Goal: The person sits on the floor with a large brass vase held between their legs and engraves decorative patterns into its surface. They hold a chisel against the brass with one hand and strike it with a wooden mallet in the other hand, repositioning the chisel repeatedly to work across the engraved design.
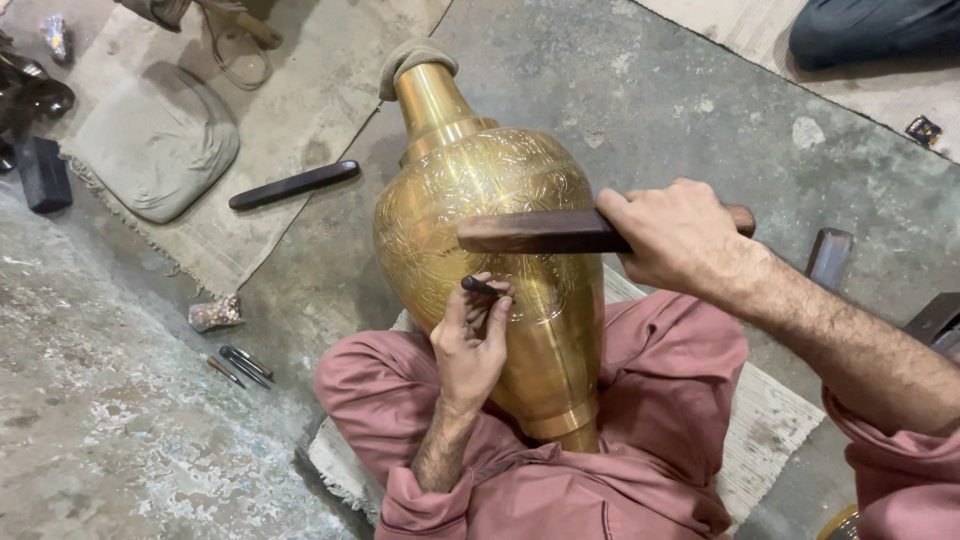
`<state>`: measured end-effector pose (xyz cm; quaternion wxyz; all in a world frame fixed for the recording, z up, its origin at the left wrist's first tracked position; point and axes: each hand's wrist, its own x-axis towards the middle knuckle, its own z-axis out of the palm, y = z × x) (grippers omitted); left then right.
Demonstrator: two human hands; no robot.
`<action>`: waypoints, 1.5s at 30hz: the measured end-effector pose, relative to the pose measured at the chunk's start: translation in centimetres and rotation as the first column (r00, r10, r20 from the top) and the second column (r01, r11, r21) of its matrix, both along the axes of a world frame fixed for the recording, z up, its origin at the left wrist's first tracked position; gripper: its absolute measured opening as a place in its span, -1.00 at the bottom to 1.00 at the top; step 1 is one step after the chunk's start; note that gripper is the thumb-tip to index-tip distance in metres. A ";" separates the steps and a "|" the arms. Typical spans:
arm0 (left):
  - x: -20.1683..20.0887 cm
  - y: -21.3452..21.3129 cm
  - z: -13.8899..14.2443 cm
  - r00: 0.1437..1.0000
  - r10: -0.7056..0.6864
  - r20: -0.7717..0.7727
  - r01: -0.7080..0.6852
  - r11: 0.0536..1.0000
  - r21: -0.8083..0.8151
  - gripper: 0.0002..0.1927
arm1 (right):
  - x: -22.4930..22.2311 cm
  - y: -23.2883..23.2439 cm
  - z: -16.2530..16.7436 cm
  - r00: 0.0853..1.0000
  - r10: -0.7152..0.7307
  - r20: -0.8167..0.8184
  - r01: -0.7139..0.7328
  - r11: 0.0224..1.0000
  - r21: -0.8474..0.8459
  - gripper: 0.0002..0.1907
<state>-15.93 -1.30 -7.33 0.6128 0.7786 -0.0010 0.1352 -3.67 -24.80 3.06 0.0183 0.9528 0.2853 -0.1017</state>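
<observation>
A large engraved brass vase (470,190) lies tilted across my lap, its neck pointing away and capped with a cloth (412,56). My left hand (468,345) rests on the vase's belly and pinches a short dark chisel (480,287) with its tip against the metal. My right hand (678,235) grips a dark wooden mallet stick (535,232), held level just above the chisel's head. I sit cross-legged in dusty pink clothing (640,440).
A second dark wooden stick (294,185) lies on a mat at the left beside a grey cushion (155,140). Small metal tools (240,366) and a crumpled wrapper (214,314) lie on the concrete floor. Another person's leg (870,30) shows at top right.
</observation>
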 end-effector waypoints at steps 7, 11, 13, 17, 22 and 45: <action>0.2 0.5 -0.4 0.999 -0.029 0.036 0.028 0.999 0.017 -0.60 | 0.3 1.7 1.3 0.997 0.056 -0.057 -0.021 0.870 0.492 -0.72; 0.2 0.7 -0.4 0.999 -0.032 0.000 0.032 0.998 0.051 -0.67 | 0.2 2.9 2.4 0.990 0.140 0.015 -0.140 0.961 0.238 -0.79; 0.3 0.9 -0.5 0.999 -0.042 0.019 0.040 0.997 0.063 -0.66 | 0.4 3.2 2.9 0.985 0.171 0.022 -0.173 0.982 0.074 -0.87; 0.3 1.2 -0.8 0.998 -0.065 0.002 0.064 0.995 0.077 -0.68 | 0.8 3.5 3.0 0.984 0.176 0.014 -0.173 0.947 0.272 -0.81; 0.2 0.8 -0.7 0.999 -0.038 0.034 0.034 0.991 0.130 -0.68 | 0.7 2.8 2.8 0.981 0.191 0.031 -0.181 0.852 0.492 -0.77; 0.1 0.5 -0.3 0.999 0.010 -0.030 -0.006 0.990 0.138 -0.63 | 0.3 3.4 3.9 0.971 0.217 0.100 -0.230 0.962 0.146 -0.81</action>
